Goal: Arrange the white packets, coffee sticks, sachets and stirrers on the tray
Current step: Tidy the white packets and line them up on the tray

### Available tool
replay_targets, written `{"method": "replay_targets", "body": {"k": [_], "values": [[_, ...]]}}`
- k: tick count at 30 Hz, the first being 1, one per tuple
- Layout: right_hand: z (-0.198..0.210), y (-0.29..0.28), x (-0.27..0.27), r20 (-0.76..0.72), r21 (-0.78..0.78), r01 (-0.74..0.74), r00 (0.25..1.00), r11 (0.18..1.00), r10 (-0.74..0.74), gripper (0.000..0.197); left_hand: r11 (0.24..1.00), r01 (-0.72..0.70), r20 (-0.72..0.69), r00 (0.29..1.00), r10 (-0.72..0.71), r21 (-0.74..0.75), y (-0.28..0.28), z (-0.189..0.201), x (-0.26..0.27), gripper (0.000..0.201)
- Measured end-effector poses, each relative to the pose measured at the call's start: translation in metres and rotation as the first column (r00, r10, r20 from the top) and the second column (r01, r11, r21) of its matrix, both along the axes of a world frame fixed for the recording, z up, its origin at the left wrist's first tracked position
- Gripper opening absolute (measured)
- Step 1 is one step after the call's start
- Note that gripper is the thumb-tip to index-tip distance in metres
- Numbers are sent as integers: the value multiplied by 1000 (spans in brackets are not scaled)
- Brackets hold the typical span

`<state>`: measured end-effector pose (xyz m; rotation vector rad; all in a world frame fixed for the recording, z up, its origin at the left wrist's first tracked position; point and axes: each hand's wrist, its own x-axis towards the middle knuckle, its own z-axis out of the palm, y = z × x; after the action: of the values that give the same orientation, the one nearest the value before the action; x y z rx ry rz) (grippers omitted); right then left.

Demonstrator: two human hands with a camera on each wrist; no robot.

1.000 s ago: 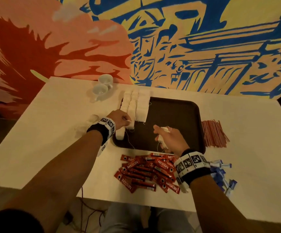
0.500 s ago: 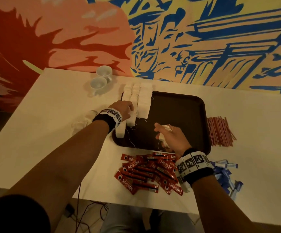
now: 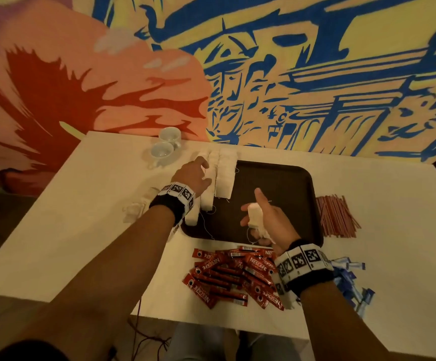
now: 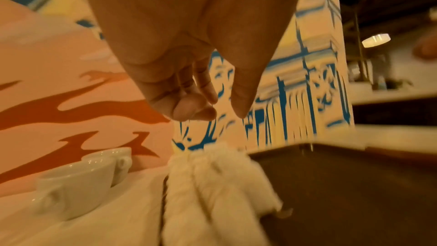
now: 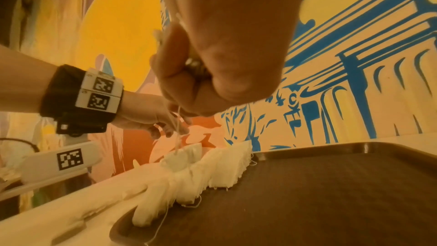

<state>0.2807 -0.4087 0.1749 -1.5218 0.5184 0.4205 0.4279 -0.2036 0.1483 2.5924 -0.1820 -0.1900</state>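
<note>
The tray (image 3: 276,199) looks like dark brown plastic with a smooth, faintly sheened face. The white packets (image 3: 224,175) along its left edge seem soft, matt and fibrous, with thin threads trailing. The coffee sticks (image 3: 232,274) are glossy red foil or film. The cups (image 3: 163,149) are glazed white ceramic. The surface (image 3: 81,217) is matt and pale.

Two cups (image 3: 166,144), one tray (image 3: 276,178) — perhaps three packet rows (image 3: 220,175).

Head downward; wrists close, tray (image 3: 276,178) shared
</note>
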Motion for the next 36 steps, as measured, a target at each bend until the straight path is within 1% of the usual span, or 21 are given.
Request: {"method": "replay_targets", "body": {"k": [1,2,4,6,8,10,13,16,18,20,23,25,27,30,32,34,36], "values": [[4,0,-3,11,36,-4,1000,999,4,71,992,-27,-6,1000,26,-123,-2,9,-9,31],[8,0,-7,27,74,-8,1000,997,6,74,966,-45,-27,999,39,-253,-4,19,-21,27],[15,0,-16,70,153,-17,998,988,6,77,888,-66,-93,995,27,-455,-7,36,-46,22],[23,0,-26,112,222,-40,994,974,15,81,817,-72,-135,991,-7,-573,-9,51,-76,21],[29,1,-36,145,267,-83,988,960,45,85,767,-43,-130,990,-54,-640,-9,61,-104,19],[32,3,-45,163,278,-117,984,953,73,89,740,-14,-126,987,-96,-673,-9,68,-130,16],[34,10,-57,182,295,-165,977,941,114,89,739,22,-130,980,-148,-673,-7,72,-159,13],[36,18,-67,224,277,-203,964,939,143,75,763,76,-132,969,-208,-642,-5,69,-175,14],[41,23,-74,231,245,-210,961,947,153,67,764,66,-161,962,-219,-642,-3,68,-182,18],[46,28,-79,238,227,-221,957,949,166,64,738,67,-172,955,-243,-671,-2,69,-189,14],[46,28,-82,247,230,-230,954,946,172,60,707,112,-144,945,-293,-698,-3,70,-196,9],[45,25,-85,267,200,-236,947,951,178,54,692,69,-149,956,-251,-718,-4,69,-195,9],[45,21,-89,291,172,-207,945,963,151,45,637,-24,-167,972,-165,-770,-4,69,-193,8],[44,13,-93,316,165,-116,947,980,59,27,526,-123,-198,976,-89,-842,-3,74,-191,8],[42,9,-93,305,169,-39,952,985,-14,19,506,-139,-200,978,-68,-851,-1,75,-190,11],[39,8,-92,289,163,33,954,986,-80,18,482,-152,-200,979,-50,-863,1,74,-189,13],[38,10,-90,255,147,68,961,987,-105,27,454,-161,-202,978,-43,-876,1,74,-188,17]]}}
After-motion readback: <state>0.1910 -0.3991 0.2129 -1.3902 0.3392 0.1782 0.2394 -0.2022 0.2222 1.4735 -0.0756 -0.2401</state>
